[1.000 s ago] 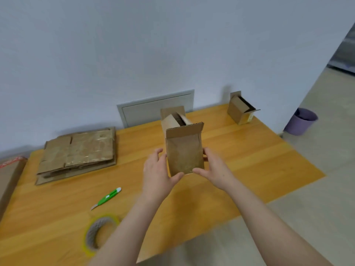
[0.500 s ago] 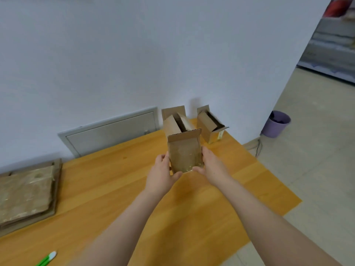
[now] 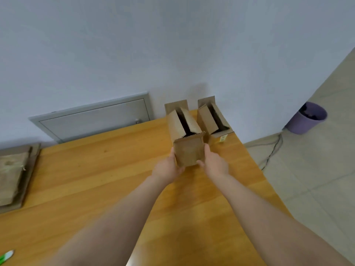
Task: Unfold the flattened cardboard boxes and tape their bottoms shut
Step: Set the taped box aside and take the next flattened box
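left hand (image 3: 167, 167), right hand (image 3: 215, 164): press box (image 3: 189, 151) sides | box base hidden | second box (image 3: 213, 120) yellow label (image 3: 222, 139) unreadable | knife (image 3: 6, 255) cut off

Held box (image 3: 189, 150): brown, unfolded, upright, top flaps open, far right. Second open box (image 3: 212, 120): just right, at table corner. Flattened stack (image 3: 11, 177): left edge.
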